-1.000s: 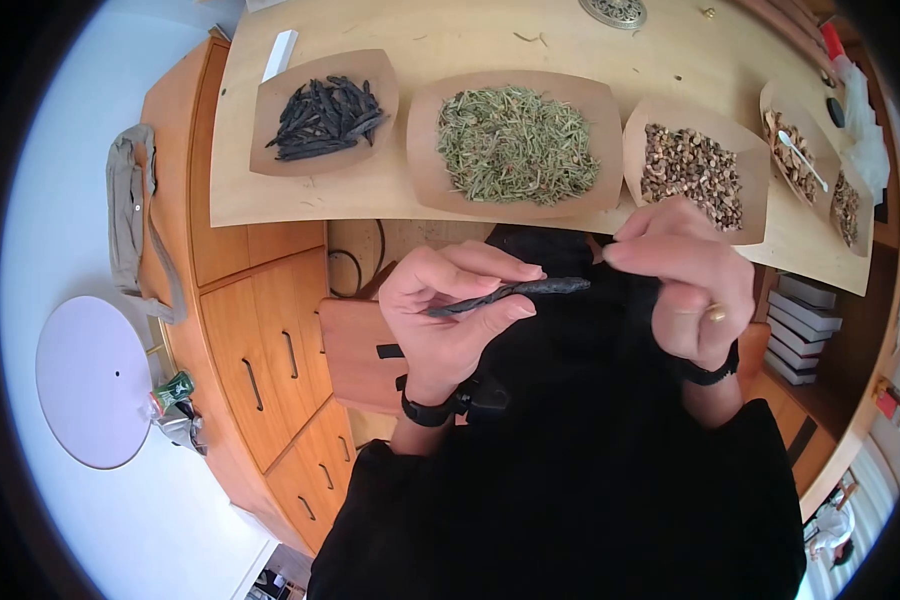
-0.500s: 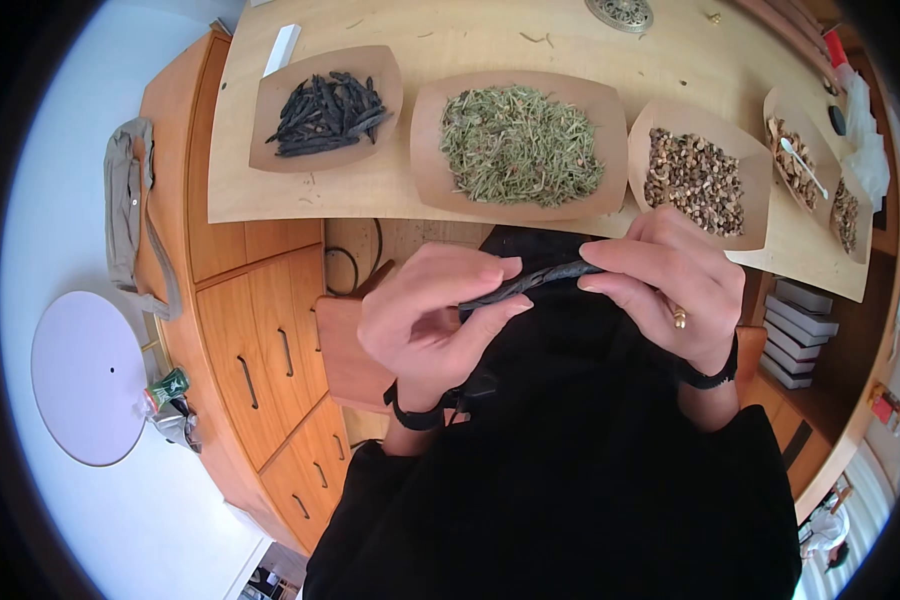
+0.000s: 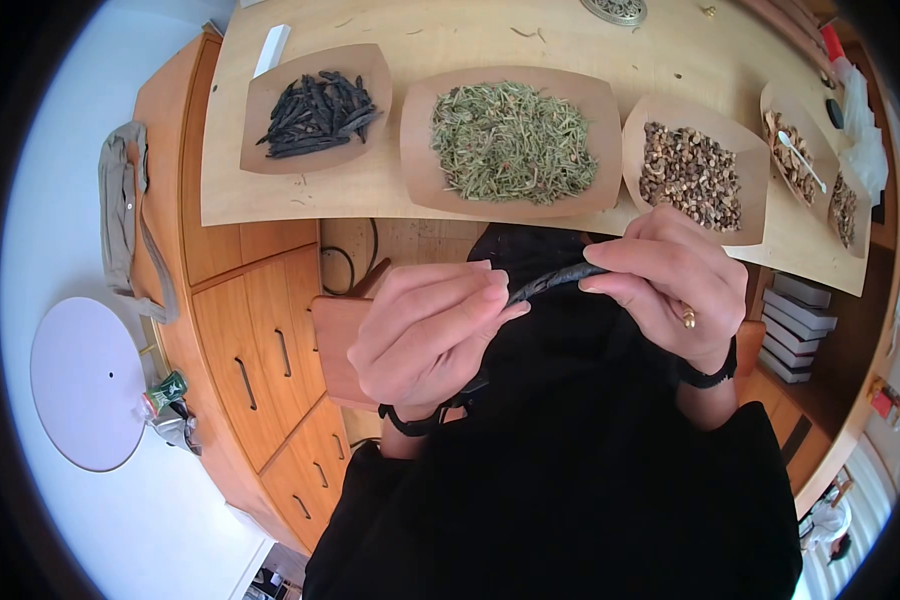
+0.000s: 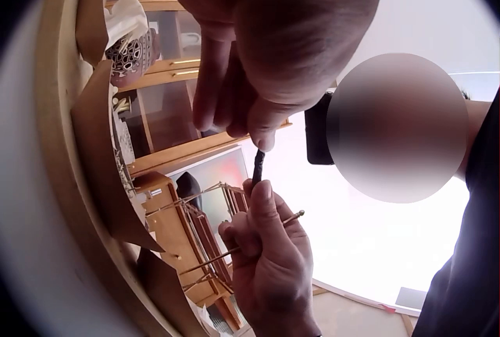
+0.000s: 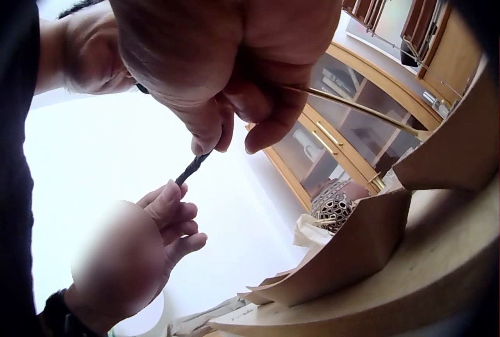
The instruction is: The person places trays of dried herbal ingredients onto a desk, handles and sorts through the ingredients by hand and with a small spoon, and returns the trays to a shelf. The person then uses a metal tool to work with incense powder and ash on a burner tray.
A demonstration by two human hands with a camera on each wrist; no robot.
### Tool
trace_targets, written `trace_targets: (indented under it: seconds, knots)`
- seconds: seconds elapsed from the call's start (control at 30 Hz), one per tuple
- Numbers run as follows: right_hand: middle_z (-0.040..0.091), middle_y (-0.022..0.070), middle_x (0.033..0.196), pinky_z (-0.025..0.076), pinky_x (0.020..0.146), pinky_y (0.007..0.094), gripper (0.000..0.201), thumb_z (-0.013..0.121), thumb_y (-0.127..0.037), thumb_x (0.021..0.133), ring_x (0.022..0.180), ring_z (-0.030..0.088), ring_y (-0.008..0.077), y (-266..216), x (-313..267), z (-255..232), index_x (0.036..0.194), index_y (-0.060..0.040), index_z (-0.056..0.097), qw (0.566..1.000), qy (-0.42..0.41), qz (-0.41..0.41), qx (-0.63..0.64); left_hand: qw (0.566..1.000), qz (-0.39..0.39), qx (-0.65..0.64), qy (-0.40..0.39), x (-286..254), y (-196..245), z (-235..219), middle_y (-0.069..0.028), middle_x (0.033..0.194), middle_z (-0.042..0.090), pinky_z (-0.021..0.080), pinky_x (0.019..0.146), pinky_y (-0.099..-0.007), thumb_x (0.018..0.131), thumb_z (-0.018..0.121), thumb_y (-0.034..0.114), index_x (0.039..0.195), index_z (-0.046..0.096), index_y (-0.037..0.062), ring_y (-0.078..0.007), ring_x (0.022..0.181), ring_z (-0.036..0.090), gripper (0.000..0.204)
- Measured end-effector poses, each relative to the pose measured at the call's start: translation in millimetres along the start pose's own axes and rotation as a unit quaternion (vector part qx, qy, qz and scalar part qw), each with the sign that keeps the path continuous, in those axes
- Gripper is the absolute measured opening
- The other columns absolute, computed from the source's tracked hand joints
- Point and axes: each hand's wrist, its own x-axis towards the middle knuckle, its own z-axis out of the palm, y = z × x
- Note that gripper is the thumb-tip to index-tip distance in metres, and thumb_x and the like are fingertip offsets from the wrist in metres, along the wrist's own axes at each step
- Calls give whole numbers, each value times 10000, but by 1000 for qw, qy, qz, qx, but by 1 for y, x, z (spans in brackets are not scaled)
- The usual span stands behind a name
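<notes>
Between both hands, in front of the black clothing, is a dark, wrinkled dried strip [image 3: 555, 281]. My left hand [image 3: 430, 330] pinches its left end between thumb and fingertips, which hide that end. Thumb and forefinger of my right hand [image 3: 675, 280] pinch the other end. A thin brass rod [image 5: 363, 110] with a small ball end is also tucked in the right hand's curled fingers; the head view shows only its golden tip [image 3: 688, 318]. Similar black strips [image 3: 320, 112] lie heaped in a brown paper tray [image 3: 365, 70] at the table's left.
On the wooden table [image 3: 300, 205], a paper tray [image 3: 415, 150] holds dried green herb. Right of it, another tray [image 3: 755, 215] holds chopped brown pieces. Further right, a white spoon [image 3: 802, 160] lies across a tray. Wooden drawers [image 3: 260, 350] stand at left, boxes [image 3: 795, 325] below the table's right.
The right hand, apart from the strip a second ago, has come in and pinched its right end. The left hand has turned, its fingers now covering more of the left end.
</notes>
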Motion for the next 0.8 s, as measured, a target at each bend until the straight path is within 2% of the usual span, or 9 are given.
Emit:
trace_targets:
  seconds: [0.17, 0.33, 0.5, 0.57, 0.8]
  knots:
    - [595, 62, 688, 397, 512, 323, 300, 897, -49, 719, 569, 521, 207, 0, -1, 0, 980, 7, 760, 1000, 12, 0, 16, 1000, 5, -11, -3, 2, 1, 1, -118, 876, 758, 585, 651, -304, 623, 917, -73, 953, 775, -2, -268, 794, 724, 366]
    - [594, 64, 690, 399, 517, 322, 312, 895, -34, 715, 573, 523, 203, 1, -1, -2, 993, 14, 760, 1000, 3, -9, 1, 999, -45, 0, -16, 5, 6, 4, -105, 854, 748, 552, 647, -313, 663, 883, -72, 941, 777, -12, -256, 763, 703, 303]
    - [594, 70, 692, 397, 518, 318, 317, 894, -32, 716, 577, 527, 206, -3, 0, -5, 1001, 14, 761, 1000, -3, -7, 4, 999, -47, -24, -14, 3, 3, 9, -92, 831, 730, 525, 632, -309, 681, 867, -64, 942, 776, -8, -241, 718, 668, 282]
    - [701, 84, 751, 443, 517, 317, 321, 892, -52, 724, 567, 569, 213, -4, 1, -9, 993, 27, 735, 999, -31, -9, -5, 998, -47, -28, -13, 3, 4, 10, -88, 820, 719, 517, 622, -304, 680, 858, -72, 936, 774, -6, -236, 705, 658, 277]
    - [702, 83, 755, 440, 524, 316, 319, 894, -44, 717, 576, 575, 219, -2, 1, -4, 988, 23, 740, 1000, -26, -6, -7, 990, -129, -57, -15, 8, 11, 10, -76, 787, 676, 435, 559, -268, 727, 800, -76, 925, 767, 2, -185, 656, 602, 215]
